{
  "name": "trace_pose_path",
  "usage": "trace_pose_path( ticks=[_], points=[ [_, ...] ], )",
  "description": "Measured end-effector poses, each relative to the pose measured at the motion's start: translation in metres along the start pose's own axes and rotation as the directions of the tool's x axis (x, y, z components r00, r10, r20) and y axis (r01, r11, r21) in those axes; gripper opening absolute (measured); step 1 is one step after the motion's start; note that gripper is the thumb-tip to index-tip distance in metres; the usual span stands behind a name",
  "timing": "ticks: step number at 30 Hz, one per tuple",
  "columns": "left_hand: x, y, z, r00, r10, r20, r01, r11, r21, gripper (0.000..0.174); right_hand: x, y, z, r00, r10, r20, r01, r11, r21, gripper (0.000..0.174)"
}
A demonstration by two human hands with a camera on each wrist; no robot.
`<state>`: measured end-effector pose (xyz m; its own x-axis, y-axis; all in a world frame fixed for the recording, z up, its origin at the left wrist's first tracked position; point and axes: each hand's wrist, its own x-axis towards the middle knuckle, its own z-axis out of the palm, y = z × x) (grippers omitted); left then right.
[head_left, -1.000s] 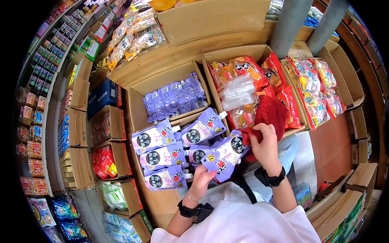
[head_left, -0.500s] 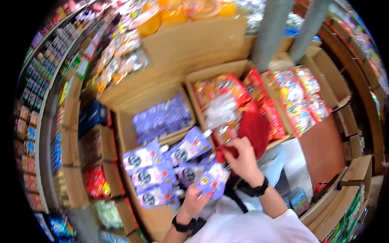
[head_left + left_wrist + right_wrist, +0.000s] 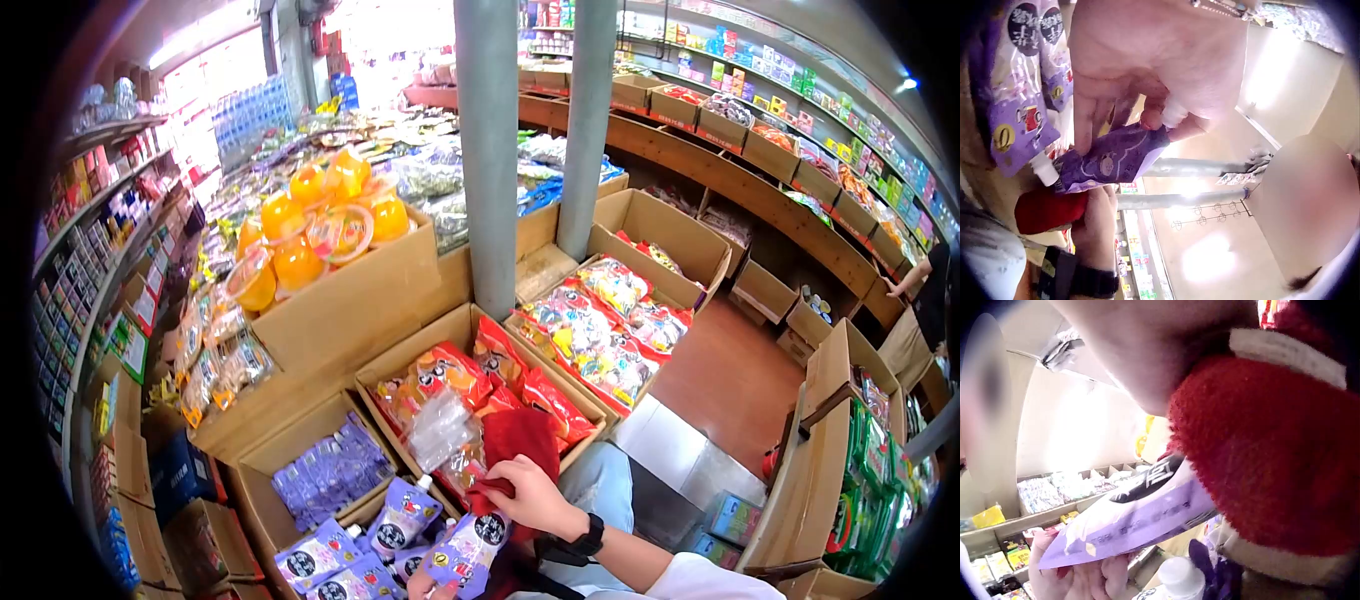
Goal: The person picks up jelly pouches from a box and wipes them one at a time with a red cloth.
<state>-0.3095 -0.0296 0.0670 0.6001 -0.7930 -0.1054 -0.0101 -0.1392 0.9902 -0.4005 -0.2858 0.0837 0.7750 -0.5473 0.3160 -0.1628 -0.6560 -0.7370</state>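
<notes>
My left hand (image 3: 430, 588) pinches the bottom end of a purple spouted drink pouch (image 3: 468, 552), low in the head view. My right hand (image 3: 532, 496) grips a dark red cloth (image 3: 522, 440) against the pouch's upper end. In the right wrist view, the fuzzy cloth (image 3: 1266, 456) covers the spout end of the pouch (image 3: 1132, 519), while fingers of the left hand (image 3: 1088, 578) hold its other end. From the left wrist, the pouch's purple back (image 3: 1110, 159) shows beneath the left palm (image 3: 1154, 56). More purple pouches (image 3: 400, 515) lie just left of it.
A carton of purple pouches (image 3: 330, 470) stands behind, beside a carton of red snack bags (image 3: 450, 370) with clear plastic on top. Farther right is another carton of bags (image 3: 600, 330). Two grey posts (image 3: 487, 160) rise behind. Another person (image 3: 915, 310) stands at the far right.
The head view has tilted up and turned right, so shelves and a person at the far right now show. Both hands still hold the pouch and the red cloth, lower in the view.
</notes>
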Motion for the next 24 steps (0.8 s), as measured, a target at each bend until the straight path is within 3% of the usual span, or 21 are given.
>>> trace_pose_path(
  ticks=[1,2,3,5,7,8,11,12,15,19,21,23,24],
  points=[
    [-0.002,0.01,-0.002,0.995,0.086,-0.046,-0.078,0.985,0.156,0.031,0.0,-0.001,-0.002,1.0,0.022,-0.017,-0.021,0.999,0.047,0.02],
    [-0.001,0.022,0.002,0.976,-0.085,-0.199,0.085,0.996,-0.009,0.025,0.0,-0.003,-0.005,0.998,0.045,-0.033,-0.042,0.995,0.093,0.02],
    [0.004,0.016,-0.009,0.987,-0.043,-0.155,0.063,0.991,0.121,0.026,0.0,-0.003,-0.008,0.997,0.067,-0.047,-0.061,0.989,0.137,0.02],
    [0.025,0.08,-0.003,0.968,0.248,0.029,-0.246,0.928,0.279,0.033,-0.001,-0.003,-0.009,0.997,0.058,-0.057,-0.046,0.981,0.189,0.02],
    [0.041,0.099,-0.003,0.903,0.368,0.22,-0.427,0.82,0.38,0.035,-0.001,-0.013,-0.015,0.997,0.025,-0.075,-0.007,0.973,0.229,0.02],
    [0.046,0.104,-0.004,0.854,0.413,0.317,-0.516,0.749,0.415,0.036,-0.002,-0.017,-0.019,0.996,0.022,-0.082,-0.002,0.97,0.241,0.02],
    [0.054,0.113,0.006,0.817,0.315,0.484,-0.568,0.588,0.576,0.034,-0.003,-0.027,-0.028,0.995,0.014,-0.097,0.012,0.964,0.265,0.021],
    [0.06,0.104,0.011,0.738,0.408,0.537,-0.665,0.31,0.679,0.034,-0.003,-0.029,-0.032,0.995,0.009,-0.097,0.016,0.966,0.257,0.022],
    [0.063,0.095,0.011,0.666,0.403,0.628,-0.691,0.014,0.723,0.033,-0.005,-0.024,-0.032,0.996,0.003,-0.089,0.02,0.965,0.26,0.023],
    [0.048,0.07,0.005,0.765,0.38,0.52,-0.596,0.11,0.796,0.028,-0.007,-0.026,-0.029,0.998,-0.057,-0.031,0.064,0.948,0.312,0.022],
    [0.036,0.06,0.0,0.835,0.374,0.403,-0.498,0.201,0.844,0.026,-0.009,-0.03,-0.023,0.994,-0.087,0.062,0.063,0.945,0.321,0.021],
    [0.026,0.051,0.002,0.884,0.401,0.24,-0.368,0.28,0.887,0.025,-0.009,-0.032,-0.009,0.976,-0.206,0.071,0.173,0.931,0.321,0.022],
    [0.02,0.053,0.007,0.906,0.395,0.151,-0.292,0.328,0.898,0.026,-0.01,-0.027,0.0,0.963,-0.218,0.158,0.155,0.929,0.337,0.024]
  ],
)
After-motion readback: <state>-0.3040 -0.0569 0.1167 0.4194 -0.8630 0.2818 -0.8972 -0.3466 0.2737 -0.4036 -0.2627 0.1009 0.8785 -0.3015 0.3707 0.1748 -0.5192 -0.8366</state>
